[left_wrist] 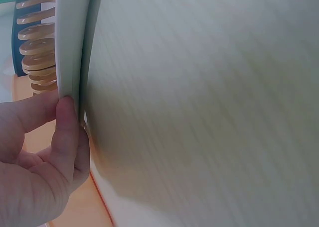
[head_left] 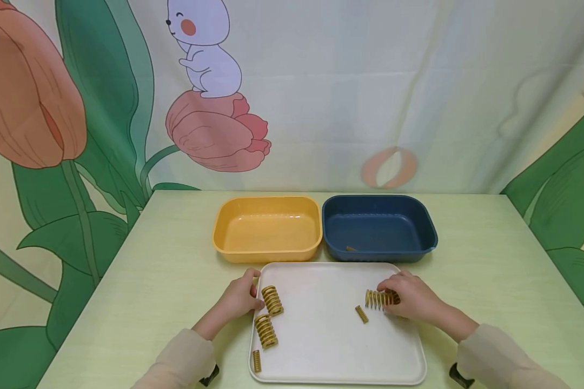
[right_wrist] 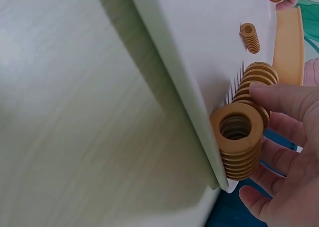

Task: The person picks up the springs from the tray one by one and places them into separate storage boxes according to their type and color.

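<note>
A white tray [head_left: 331, 324] lies on the table with gold coil springs on it. My left hand [head_left: 238, 296] pinches the tray's left rim between thumb and fingers, beside a large spring [head_left: 272, 300]. Below that one lie a second large spring [head_left: 266, 331] and a small spring [head_left: 257, 361]. At the tray's right side my right hand [head_left: 411, 296] holds a large spring [head_left: 376, 299] between thumb and fingers. The right wrist view shows another large spring [right_wrist: 237, 140] close by, mostly hidden by the hand in the head view. A small spring [head_left: 362, 314] lies left of the right hand.
Behind the tray stand a yellow bin [head_left: 267, 254] on the left and a dark blue bin [head_left: 379, 254] on the right. A small spring [head_left: 351, 248] is in the blue bin. A printed curtain [head_left: 321, 108] hangs along the table's back edge.
</note>
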Tool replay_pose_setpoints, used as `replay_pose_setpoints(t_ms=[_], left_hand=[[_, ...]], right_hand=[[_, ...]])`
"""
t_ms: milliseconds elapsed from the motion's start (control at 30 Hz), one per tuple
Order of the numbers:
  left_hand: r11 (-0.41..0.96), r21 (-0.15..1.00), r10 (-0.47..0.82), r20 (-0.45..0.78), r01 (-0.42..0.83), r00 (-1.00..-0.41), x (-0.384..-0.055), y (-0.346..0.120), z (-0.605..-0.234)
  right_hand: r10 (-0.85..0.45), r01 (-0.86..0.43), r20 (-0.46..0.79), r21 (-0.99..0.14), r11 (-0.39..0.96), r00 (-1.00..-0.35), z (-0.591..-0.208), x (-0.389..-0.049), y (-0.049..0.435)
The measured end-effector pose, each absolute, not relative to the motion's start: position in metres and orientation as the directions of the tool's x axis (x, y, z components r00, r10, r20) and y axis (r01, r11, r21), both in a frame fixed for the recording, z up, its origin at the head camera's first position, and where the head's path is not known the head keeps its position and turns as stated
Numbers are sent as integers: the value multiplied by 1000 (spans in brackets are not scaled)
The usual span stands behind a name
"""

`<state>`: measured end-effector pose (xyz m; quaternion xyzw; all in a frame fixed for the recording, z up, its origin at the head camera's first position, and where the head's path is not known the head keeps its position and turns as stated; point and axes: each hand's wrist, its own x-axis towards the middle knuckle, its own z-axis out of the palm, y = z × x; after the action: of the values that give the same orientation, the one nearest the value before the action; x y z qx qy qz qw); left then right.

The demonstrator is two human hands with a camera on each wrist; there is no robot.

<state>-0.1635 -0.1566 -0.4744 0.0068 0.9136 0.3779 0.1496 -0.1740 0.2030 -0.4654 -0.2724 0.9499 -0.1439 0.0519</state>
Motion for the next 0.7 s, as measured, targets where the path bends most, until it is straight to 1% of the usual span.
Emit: replay_pose_setpoints(t_ms=[700], left_hand=[[706,700,125,-277,-111,-953,-164,-158,-476]], right_hand=[[-560,-536,4,-295,791,-829,-469,-178,200]])
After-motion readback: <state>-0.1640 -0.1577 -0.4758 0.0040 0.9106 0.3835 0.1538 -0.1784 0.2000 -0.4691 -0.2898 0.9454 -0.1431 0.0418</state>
